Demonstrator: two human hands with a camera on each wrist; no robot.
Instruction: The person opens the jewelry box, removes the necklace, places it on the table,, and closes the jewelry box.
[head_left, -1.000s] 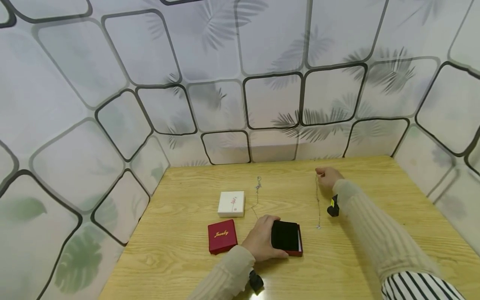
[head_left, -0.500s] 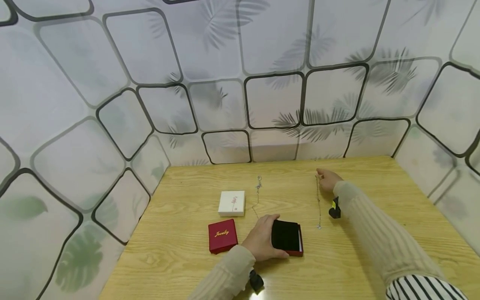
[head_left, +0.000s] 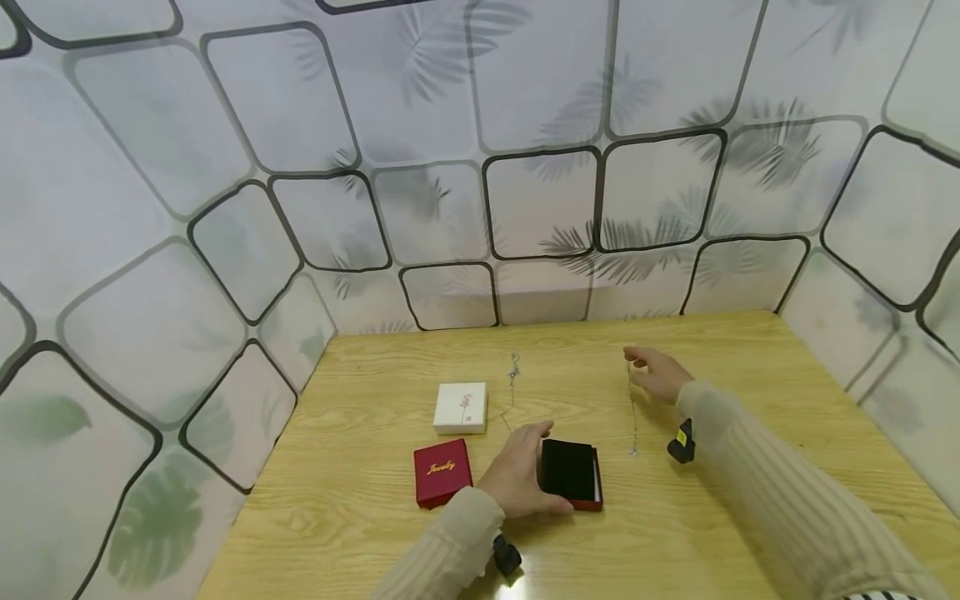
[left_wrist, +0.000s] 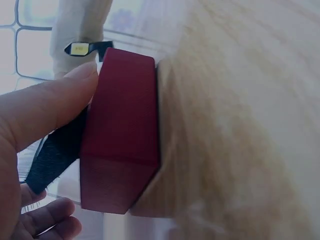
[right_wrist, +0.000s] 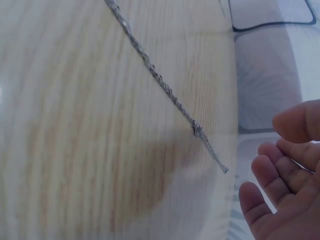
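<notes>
My left hand (head_left: 521, 475) grips the left side of a small red box base (head_left: 588, 505), thumb at its near edge and fingers at the far side. A black pad (head_left: 567, 469) sits in the base; in the left wrist view the pad (left_wrist: 57, 150) juts up beyond the red wall (left_wrist: 122, 115). My right hand (head_left: 656, 373) is over the far right of the table with loosely bent fingers, holding nothing. Beside it a thin silver chain (head_left: 633, 412) lies stretched out; in the right wrist view the chain (right_wrist: 157, 77) is apart from the fingertips (right_wrist: 267, 172).
Left of the base lies a red lid (head_left: 442, 472) marked "Jewelry", with a white box (head_left: 461, 407) behind it. A second silver chain (head_left: 513, 383) lies right of the white box. Patterned walls border the wooden table (head_left: 337, 467).
My right hand's fingers have come off the far end of the chain, spread a little and moved slightly toward me. The left hand and red base hold still.
</notes>
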